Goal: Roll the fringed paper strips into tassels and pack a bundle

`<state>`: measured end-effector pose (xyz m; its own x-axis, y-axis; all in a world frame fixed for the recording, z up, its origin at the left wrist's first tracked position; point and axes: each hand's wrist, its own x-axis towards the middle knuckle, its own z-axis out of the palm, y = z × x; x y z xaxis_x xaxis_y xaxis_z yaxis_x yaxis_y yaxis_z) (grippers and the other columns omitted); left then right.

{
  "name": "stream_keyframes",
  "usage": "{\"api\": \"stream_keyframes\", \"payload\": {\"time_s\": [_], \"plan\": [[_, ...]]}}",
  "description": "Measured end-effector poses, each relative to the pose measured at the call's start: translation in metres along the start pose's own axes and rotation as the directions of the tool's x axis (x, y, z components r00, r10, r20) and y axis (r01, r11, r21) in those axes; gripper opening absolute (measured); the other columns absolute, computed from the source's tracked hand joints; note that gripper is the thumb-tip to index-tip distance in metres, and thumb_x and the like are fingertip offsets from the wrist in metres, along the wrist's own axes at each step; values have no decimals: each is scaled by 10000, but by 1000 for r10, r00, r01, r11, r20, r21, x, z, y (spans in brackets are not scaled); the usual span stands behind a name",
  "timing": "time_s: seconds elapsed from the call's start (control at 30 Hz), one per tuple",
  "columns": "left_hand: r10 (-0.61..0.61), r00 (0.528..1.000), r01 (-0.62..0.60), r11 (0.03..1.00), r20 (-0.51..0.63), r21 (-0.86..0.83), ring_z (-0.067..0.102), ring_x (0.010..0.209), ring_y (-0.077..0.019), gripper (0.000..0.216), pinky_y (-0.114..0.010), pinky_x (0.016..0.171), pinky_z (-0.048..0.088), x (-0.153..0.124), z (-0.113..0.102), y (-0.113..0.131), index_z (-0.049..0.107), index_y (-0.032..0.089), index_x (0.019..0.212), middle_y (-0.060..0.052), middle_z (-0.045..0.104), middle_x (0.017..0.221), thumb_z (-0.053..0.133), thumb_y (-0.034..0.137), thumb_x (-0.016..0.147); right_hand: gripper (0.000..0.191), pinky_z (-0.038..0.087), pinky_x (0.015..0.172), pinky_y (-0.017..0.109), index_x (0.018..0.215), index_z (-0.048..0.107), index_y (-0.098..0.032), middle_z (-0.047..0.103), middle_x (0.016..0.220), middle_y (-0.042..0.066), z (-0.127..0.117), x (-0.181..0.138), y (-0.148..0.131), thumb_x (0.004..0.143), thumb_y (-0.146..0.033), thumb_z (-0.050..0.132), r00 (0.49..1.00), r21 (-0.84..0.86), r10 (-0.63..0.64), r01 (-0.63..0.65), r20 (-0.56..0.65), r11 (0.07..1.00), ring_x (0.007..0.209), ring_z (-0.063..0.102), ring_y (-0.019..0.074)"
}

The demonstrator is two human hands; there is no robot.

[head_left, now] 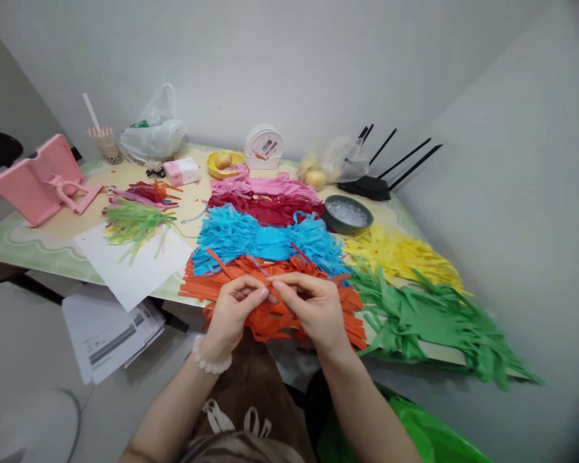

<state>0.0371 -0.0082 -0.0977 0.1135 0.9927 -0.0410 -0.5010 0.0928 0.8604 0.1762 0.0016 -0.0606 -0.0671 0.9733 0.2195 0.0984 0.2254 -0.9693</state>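
Evidently sat at the near edge of the worktop [53, 225] with both hands raised over the orange fringed paper [197, 283]. Held the left hand [231, 312] and the right hand [316, 308] tip to tip, fingers [258, 294] drawn together, thumb against forefinger, clamped on a strand of that orange fringed paper. Could not tell how much of the strand lay inside the pinch. Wore a white bead bracelet [211, 363] on the left wrist.

Had the orange fringed paper spread along the front edge of the worktop, partly under the hands, its far side touching the blue fringed paper [251, 238]. Kept dark red fringed paper [270, 209] behind the blue and pink fringed paper [265, 186] behind that, each overlapping the next.

Laid green fringed paper [429, 318] just right of the orange, its strands trailing over the edge, with yellow fringed paper [400, 254] beyond it near the wall. Set a dark green bowl [348, 214] of something white between the red and the yellow, and a black router [371, 186] behind the bowl.

Left a loose bundle of green and pink strips [135, 218] on a white sheet [135, 263] to the left — well apart from the hands. Stood a pink tablet stand [38, 177] at the far left, with a drink cup [107, 145] and a plastic bag [154, 135] behind it. Placed a yellow bowl of fruit [224, 164] by the wall. Dropped printed papers [106, 328] on the floor below.
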Motion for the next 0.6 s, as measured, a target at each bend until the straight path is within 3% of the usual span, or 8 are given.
{"api": "stream_keyframes", "payload": {"time_s": [0.2, 0.3, 0.4, 0.53, 0.6], "plan": [[25, 998, -25, 1000, -50, -15, 645, 699, -147, 240, -258, 729, 503, -4, -3, -7, 666, 169, 773, -16, 688, 705, 776, 381, 755, 148, 371, 405, 211, 782, 736, -166, 574, 467, -38, 12, 2, -6, 835, -284, 667, 994, -35, -62, 59, -86, 998, 386, 464, 84], [83, 997, -81, 990, -6, 118, 636, 711, -155, 246, -267, 737, 502, -4, -9, 0, 683, 169, 856, -19, 681, 733, 751, 395, 787, 144, 396, 446, 218, 787, 732, -173, 586, 491, -34, 14, 1, -6, 852, -274, 652, 995, -106, -95, 90, -36, 990, 427, 499, 96], [106, 992, -122, 954, 73, 273, 596, 659, -149, 283, -271, 716, 490, -9, -14, 11, 671, 156, 767, -26, 655, 678, 687, 428, 845, 126, 406, 463, 219, 798, 726, -181, 599, 503, -35, 19, 0, -6, 862, -258, 649, 991, -140, -136, 134, -8, 981, 440, 512, 99], [64, 995, -81, 960, 72, 268, 542, 570, -129, 373, -259, 646, 470, -24, -22, 18, 642, 156, 707, -13, 591, 587, 650, 497, 859, 126, 386, 429, 212, 812, 704, -189, 573, 494, -44, 39, -3, -4, 882, -274, 641, 989, -42, -140, 138, -46, 990, 413, 482, 93], [40, 998, -51, 952, 44, 301, 517, 530, -123, 404, -249, 587, 449, -32, -40, 26, 634, 161, 700, -8, 567, 563, 639, 536, 851, 149, 390, 418, 212, 852, 706, -191, 548, 489, -47, 50, -6, 0, 900, -305, 622, 995, 33, -101, 100, 15, 994, 408, 476, 98]]}}
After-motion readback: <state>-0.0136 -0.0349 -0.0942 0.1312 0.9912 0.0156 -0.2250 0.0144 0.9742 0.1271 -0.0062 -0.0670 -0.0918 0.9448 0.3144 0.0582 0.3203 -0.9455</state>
